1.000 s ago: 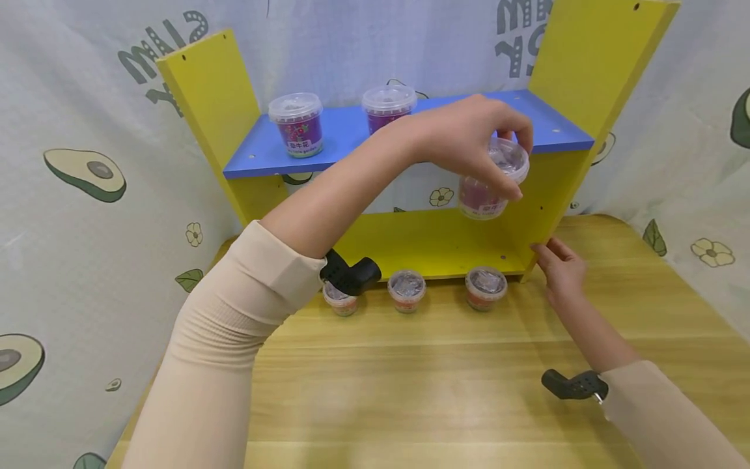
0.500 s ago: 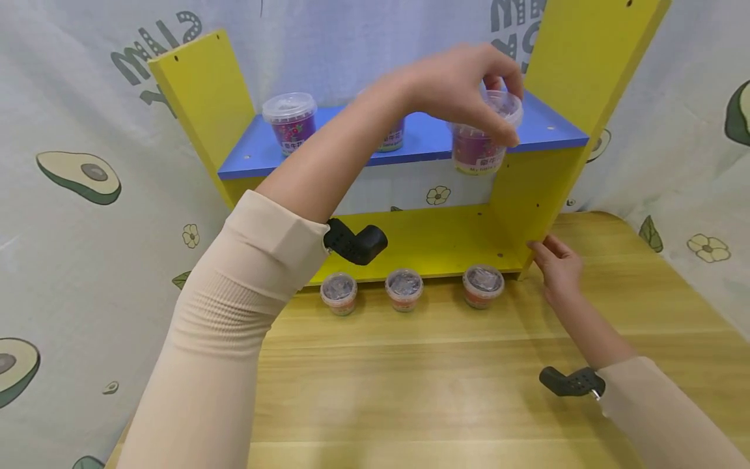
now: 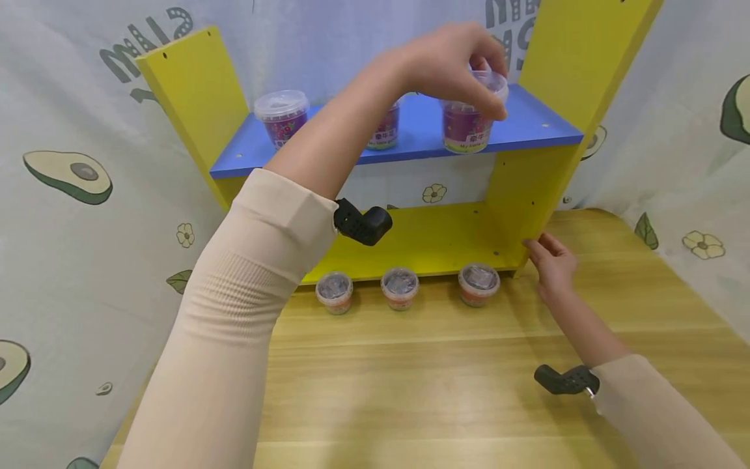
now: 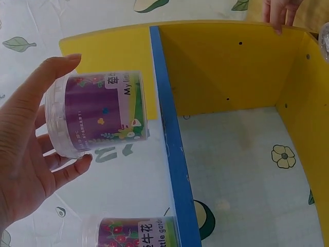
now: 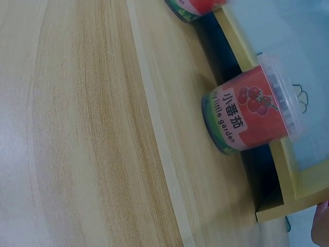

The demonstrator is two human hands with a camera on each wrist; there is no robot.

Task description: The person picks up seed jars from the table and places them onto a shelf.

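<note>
My left hand [image 3: 454, 65] grips a purple-labelled cup [image 3: 467, 127] by its clear lid, at the front edge of the blue shelf [image 3: 527, 130]. In the left wrist view the held cup [image 4: 105, 110] is just off the blue board [image 4: 175, 139], with fingers and thumb around its lid. Two similar cups stand on the shelf, one at the left [image 3: 282, 117] and one in the middle [image 3: 385, 127], partly behind my left arm. My right hand [image 3: 553, 264] holds the lower front edge of the yellow side panel [image 3: 536, 189].
Three red-labelled cups, at left [image 3: 334, 292], middle [image 3: 400, 288] and right [image 3: 478, 284], stand on the wooden table [image 3: 410, 391] before the yellow bottom board [image 3: 433, 238]. A patterned curtain [image 3: 64, 260] hangs behind and beside the shelf unit.
My left hand has raised the purple cup from below the blue shelf's front edge to shelf height. My right hand has stayed at the side panel. The whole head view has shifted slightly.
</note>
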